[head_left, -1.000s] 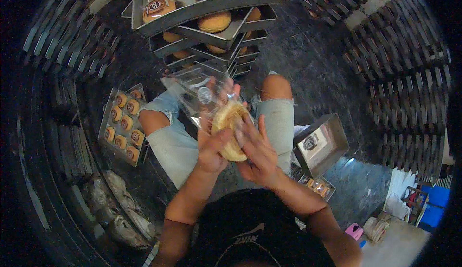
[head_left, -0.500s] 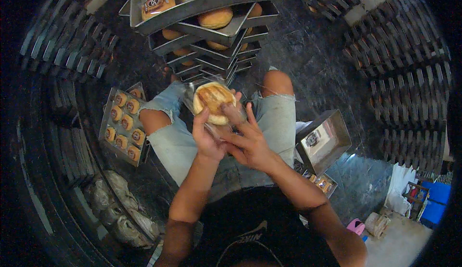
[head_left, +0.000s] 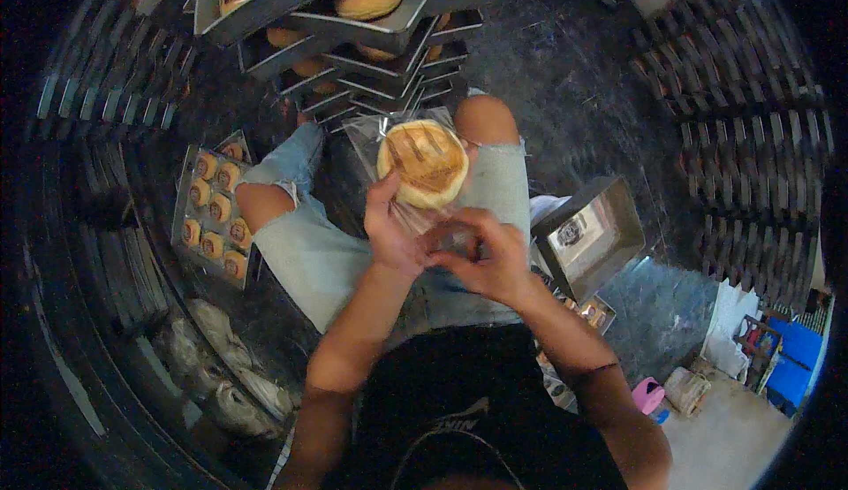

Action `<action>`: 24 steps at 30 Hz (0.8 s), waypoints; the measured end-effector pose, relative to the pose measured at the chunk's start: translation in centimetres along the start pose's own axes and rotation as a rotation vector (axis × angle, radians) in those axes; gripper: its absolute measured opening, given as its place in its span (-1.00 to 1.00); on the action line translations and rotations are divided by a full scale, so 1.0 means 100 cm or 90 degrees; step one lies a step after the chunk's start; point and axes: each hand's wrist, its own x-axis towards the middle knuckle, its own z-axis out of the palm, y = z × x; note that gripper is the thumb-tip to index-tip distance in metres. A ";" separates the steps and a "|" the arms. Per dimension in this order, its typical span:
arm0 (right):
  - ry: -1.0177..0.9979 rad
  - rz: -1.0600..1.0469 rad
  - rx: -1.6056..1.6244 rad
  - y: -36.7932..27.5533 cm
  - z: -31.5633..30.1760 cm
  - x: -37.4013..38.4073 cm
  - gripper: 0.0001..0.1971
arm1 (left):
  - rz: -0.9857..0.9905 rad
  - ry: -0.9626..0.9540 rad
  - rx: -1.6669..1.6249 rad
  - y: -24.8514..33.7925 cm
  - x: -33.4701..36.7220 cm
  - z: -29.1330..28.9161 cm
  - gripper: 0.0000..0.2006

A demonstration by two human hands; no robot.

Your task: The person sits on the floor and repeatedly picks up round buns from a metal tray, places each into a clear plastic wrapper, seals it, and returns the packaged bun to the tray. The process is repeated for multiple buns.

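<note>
A round, golden-brown bun [head_left: 424, 165] with darker streaks on top sits inside a clear plastic bag [head_left: 360, 136], held up over my lap. My left hand [head_left: 393, 232] grips it from the lower left, thumb lying on the bun's near edge. My right hand [head_left: 490, 256] is curled at the bag's near end, its fingers bent toward the thumb against the left palm. Motion blurs those fingertips somewhat. Beside my right knee stands a tilted metal box [head_left: 609, 238] with a pale stack of printed wrappers [head_left: 572, 235] in it.
Ahead rises a crisscross stack of metal trays [head_left: 389, 30] with buns. A tray of wrapped buns [head_left: 212, 212] lies left of my knee. Tall tray stacks [head_left: 742, 145] line the right side, others the left. Bulging plastic sacks [head_left: 221, 366] rest at lower left.
The bun in its bag has shifted right. My right hand has come down off the bun to the bag's near end, and its fingers have curled. The view has shifted a little.
</note>
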 end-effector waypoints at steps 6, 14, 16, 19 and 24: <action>-0.310 -0.124 0.225 0.044 0.012 -0.015 -0.68 | -0.068 0.136 -0.159 0.000 0.018 -0.026 -0.34; 0.000 -0.072 -0.111 0.013 -0.007 -0.010 -0.74 | -0.037 0.074 -0.116 -0.020 0.008 0.008 -0.35; 0.001 -0.045 -0.053 0.035 0.016 -0.007 -0.75 | -0.042 0.052 -0.051 -0.017 0.016 -0.006 -0.34; 0.031 -0.027 -0.046 0.043 0.007 -0.005 -0.73 | -0.064 0.062 -0.102 -0.013 0.019 -0.014 -0.34; 0.117 -0.059 -0.120 0.033 -0.058 0.003 -0.65 | -0.184 0.152 -0.270 -0.007 -0.003 0.009 -0.30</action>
